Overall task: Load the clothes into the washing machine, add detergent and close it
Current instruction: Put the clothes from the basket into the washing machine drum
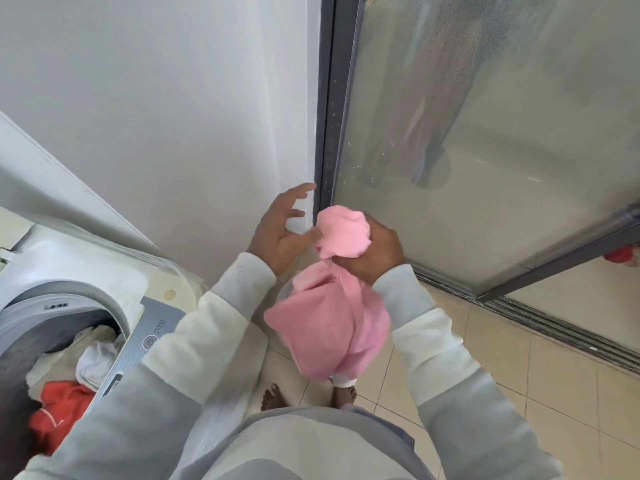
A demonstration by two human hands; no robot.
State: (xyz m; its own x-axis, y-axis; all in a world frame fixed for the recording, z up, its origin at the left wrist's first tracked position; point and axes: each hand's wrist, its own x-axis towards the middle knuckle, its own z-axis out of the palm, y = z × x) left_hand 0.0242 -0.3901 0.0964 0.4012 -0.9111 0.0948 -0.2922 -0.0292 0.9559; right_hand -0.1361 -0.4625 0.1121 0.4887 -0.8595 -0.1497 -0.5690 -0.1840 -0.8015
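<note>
I see the pink garment (pixel 332 327) held up in the air in the middle of the view, to the right of the washing machine (pixel 69 299) and not in it. Its upper part is bunched into a ball, and the rest hangs down as a loose fold above the tiled floor (pixel 519 375). The right hand (pixel 375 252) grips the bunched top, its fingers curled round the cloth. The left hand (pixel 280 233) is just to the left of that bunch with its fingers spread and lightly bent, holding nothing. Its thumb reaches toward the cloth's edge, but I cannot tell whether it touches. Both arms wear pale grey and white sleeves (pixel 433 341).

At the near left the top-loading machine stands open, its lid (pixel 52 188) raised and leaning back toward the white wall (pixel 173 98). Inside the drum lie a red garment (pixel 59 410) and, further in, some white clothes (pixel 90 355). A grey control panel (pixel 152 337) with a round power button (pixel 149 342) runs along the machine's right edge.

Two bare feet (pixel 273 396) show below the hanging cloth. On the right a frosted glass sliding door (pixel 485 133) in a dark frame (pixel 329 98) meets the wall, and something red (pixel 620 254) shows at its far right edge.
</note>
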